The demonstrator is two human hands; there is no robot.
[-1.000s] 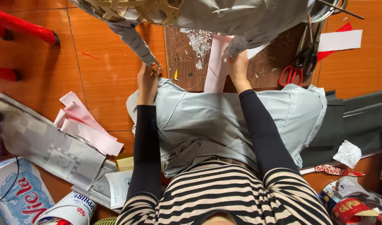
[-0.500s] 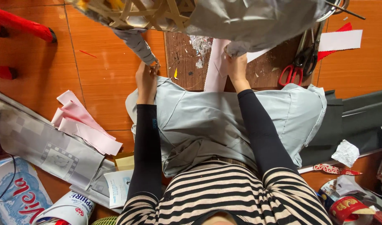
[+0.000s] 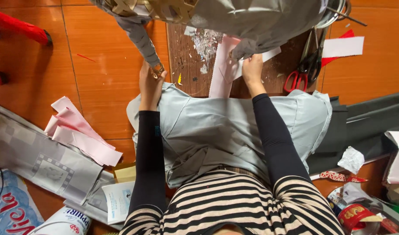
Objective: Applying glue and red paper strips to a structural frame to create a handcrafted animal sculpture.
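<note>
Measured from the striped top [image 3: 234,204] at the bottom middle of the view, the packages sit in the two lower corners. Far to its left, in the corner, lies a pale blue bag [image 3: 8,213] with large red lettering. Between that bag and the top, a white wrapper [image 3: 64,222] with blue and red print lies tilted. Just beside the top on its left lies a small white printed leaflet [image 3: 116,200]. To the right of the top lies a round red tin [image 3: 353,215] with gold decoration.
</note>
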